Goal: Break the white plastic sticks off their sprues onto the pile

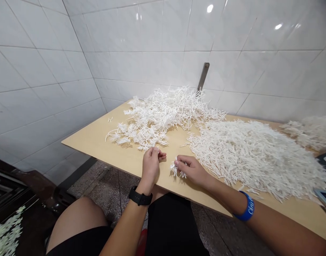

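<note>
My left hand hovers over the near edge of a wooden table, fingers pinched on a small white plastic piece at the fingertips. My right hand rests on the table beside it, closed on a small bunch of white plastic sticks. Just beyond my left hand lies a tangled pile of white branched plastic frames. To the right of my right hand spreads a wide heap of loose white sticks. A black watch sits on my left wrist, a blue band on my right.
White tiled walls close in behind and to the left of the table. A metal bracket stands at the wall behind the frames. Another white pile lies at the far right. A dark object sits at the right edge. More white pieces lie low left.
</note>
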Motion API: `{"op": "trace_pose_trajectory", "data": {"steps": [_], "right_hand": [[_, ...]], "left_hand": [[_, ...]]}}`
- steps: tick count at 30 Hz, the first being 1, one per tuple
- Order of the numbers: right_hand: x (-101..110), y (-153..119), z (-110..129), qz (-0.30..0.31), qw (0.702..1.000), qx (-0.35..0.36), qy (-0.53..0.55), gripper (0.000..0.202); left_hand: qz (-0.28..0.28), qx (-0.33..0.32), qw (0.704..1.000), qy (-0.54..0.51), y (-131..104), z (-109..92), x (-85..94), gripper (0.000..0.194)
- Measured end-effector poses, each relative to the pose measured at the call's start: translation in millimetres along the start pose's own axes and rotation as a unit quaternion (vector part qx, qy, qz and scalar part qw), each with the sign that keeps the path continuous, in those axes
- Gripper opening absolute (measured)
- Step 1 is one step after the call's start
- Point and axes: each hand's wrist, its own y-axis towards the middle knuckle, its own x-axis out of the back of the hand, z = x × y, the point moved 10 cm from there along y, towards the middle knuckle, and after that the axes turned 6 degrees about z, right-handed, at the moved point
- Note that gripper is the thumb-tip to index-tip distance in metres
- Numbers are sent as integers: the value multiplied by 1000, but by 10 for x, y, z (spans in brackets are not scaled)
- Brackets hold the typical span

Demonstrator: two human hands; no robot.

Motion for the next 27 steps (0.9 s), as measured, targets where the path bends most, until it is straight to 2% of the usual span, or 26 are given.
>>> {"op": "trace_pose_trajectory", "data": {"steps": [2, 4, 7, 8, 14, 17, 21, 27], "right_hand": [[124, 6, -43, -52, 998, -10, 18, 36], [231, 5, -121, -95, 994, -31, 51, 35], [330, -15, -227, -142, 982, -57, 112, 35], [340, -19, -240, -148, 979, -59, 125, 35], [281, -11, -156, -128, 984, -38, 121, 32], [228, 6, -86, -105, 989, -19, 102, 31], [186, 15, -58, -86, 993, -9, 86, 30], [100, 32, -118, -47, 996, -28, 74, 38]], "left_hand": [[0, -23, 996, 81, -26, -63, -19, 32], [20, -57, 979, 193, -60, -151, -96, 30], [81, -94, 948, 293, -103, -207, -262, 13], [103, -96, 942, 306, -110, -199, -307, 16], [206, -83, 936, 273, -158, -150, -469, 41], [258, -94, 915, 295, -235, -172, -593, 57], [269, -98, 901, 327, -287, -189, -636, 78], [247, -104, 929, 253, -295, -209, -565, 50]]}}
